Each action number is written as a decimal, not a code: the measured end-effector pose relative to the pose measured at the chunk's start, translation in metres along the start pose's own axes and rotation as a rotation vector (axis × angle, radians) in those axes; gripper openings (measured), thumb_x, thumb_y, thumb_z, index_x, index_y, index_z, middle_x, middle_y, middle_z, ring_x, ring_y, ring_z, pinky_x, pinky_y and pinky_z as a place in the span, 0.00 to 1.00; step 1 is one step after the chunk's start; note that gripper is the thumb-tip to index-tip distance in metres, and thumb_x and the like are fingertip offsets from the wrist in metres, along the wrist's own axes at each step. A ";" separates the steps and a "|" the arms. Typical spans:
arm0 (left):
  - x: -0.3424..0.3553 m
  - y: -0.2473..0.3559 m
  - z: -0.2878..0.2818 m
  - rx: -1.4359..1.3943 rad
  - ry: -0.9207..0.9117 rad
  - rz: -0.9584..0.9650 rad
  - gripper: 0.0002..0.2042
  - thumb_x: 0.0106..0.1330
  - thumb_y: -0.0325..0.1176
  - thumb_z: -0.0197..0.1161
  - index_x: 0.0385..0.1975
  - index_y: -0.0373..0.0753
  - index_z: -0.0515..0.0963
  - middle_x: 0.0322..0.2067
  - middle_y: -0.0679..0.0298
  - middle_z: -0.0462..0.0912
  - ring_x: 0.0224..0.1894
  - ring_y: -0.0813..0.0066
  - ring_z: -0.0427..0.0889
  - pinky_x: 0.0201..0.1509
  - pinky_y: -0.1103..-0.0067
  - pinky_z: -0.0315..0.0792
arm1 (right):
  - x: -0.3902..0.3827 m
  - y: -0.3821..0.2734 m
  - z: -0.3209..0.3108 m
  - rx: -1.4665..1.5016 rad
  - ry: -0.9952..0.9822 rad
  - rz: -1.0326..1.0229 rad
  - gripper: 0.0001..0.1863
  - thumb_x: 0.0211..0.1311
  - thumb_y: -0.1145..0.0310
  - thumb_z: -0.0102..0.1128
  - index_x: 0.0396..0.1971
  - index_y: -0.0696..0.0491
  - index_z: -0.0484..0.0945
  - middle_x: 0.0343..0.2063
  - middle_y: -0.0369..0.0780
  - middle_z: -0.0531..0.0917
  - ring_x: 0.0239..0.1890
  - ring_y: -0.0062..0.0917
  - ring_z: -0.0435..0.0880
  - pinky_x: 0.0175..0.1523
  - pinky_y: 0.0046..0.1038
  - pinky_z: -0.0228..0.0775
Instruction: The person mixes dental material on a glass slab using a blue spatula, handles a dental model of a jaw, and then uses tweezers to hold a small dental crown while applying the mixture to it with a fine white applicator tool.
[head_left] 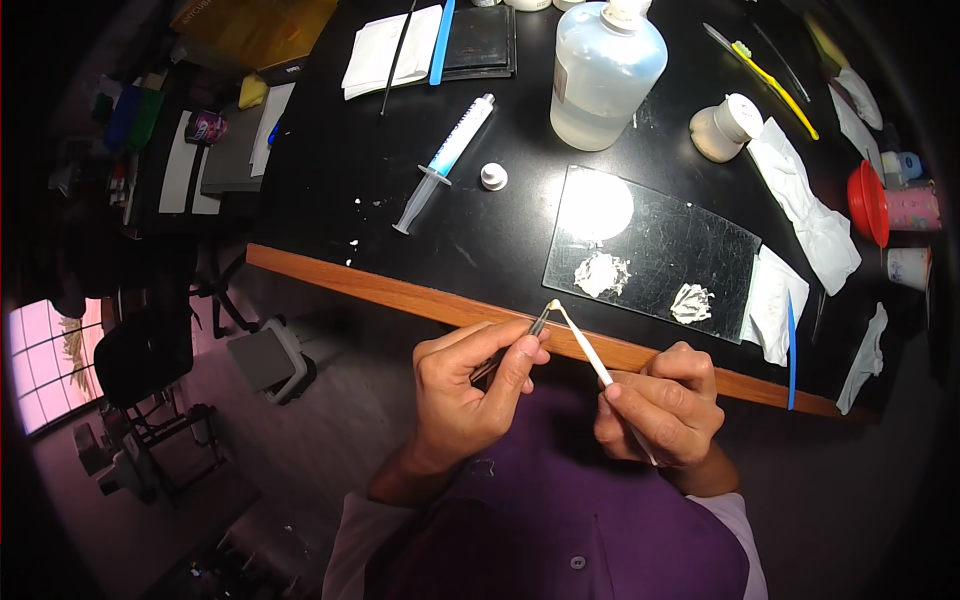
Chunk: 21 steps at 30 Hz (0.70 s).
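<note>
My left hand [468, 385] is closed on metal tweezers [541, 321], which point up and away over the table's front edge. A tiny off-white piece [555, 304] sits at their tips; its kind is too small to make out. My right hand [662, 408] pinches a slim white stick-like tool [588, 350], slanted so that its far end meets the piece. Just beyond lies a dark glass slab [660, 235] bearing two smeared heaps of white paste, one heap [602, 274] nearer the left and another [691, 303] nearer the right.
A syringe [447, 160] and a small white cap [493, 177] lie left of the slab. Behind it stand a large translucent bottle [608, 85] and a small jar [725, 128]. Crumpled tissues [805, 205], a blue stick [792, 350] and a yellow toothbrush [776, 90] lie right.
</note>
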<state>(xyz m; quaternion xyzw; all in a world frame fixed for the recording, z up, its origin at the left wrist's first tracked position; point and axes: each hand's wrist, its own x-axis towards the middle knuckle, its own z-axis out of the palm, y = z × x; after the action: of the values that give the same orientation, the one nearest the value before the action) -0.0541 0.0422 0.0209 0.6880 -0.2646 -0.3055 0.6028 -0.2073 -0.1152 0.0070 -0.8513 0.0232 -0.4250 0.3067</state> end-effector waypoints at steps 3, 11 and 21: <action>0.000 0.000 0.001 -0.004 0.008 0.011 0.09 0.75 0.23 0.67 0.49 0.26 0.87 0.33 0.58 0.91 0.26 0.82 0.86 0.29 0.86 0.78 | -0.001 0.000 -0.001 0.003 -0.007 -0.005 0.15 0.49 0.75 0.80 0.39 0.51 0.89 0.32 0.33 0.90 0.32 0.22 0.76 0.25 0.23 0.58; 0.001 -0.002 0.000 0.098 0.011 0.102 0.09 0.73 0.21 0.68 0.49 0.29 0.89 0.31 0.60 0.91 0.25 0.83 0.85 0.26 0.86 0.73 | -0.004 0.001 -0.002 -0.013 0.009 0.004 0.14 0.49 0.76 0.79 0.38 0.51 0.89 0.33 0.32 0.91 0.32 0.21 0.76 0.24 0.23 0.58; 0.001 -0.003 0.002 0.100 0.020 0.120 0.09 0.72 0.20 0.69 0.48 0.30 0.89 0.29 0.61 0.90 0.24 0.84 0.84 0.24 0.85 0.71 | -0.002 0.001 -0.002 -0.003 -0.003 -0.005 0.14 0.49 0.76 0.80 0.38 0.51 0.89 0.33 0.32 0.91 0.33 0.21 0.76 0.24 0.22 0.59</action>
<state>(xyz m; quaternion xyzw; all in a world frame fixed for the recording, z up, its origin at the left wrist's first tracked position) -0.0546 0.0405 0.0181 0.7032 -0.3144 -0.2480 0.5875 -0.2096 -0.1161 0.0059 -0.8526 0.0212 -0.4242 0.3043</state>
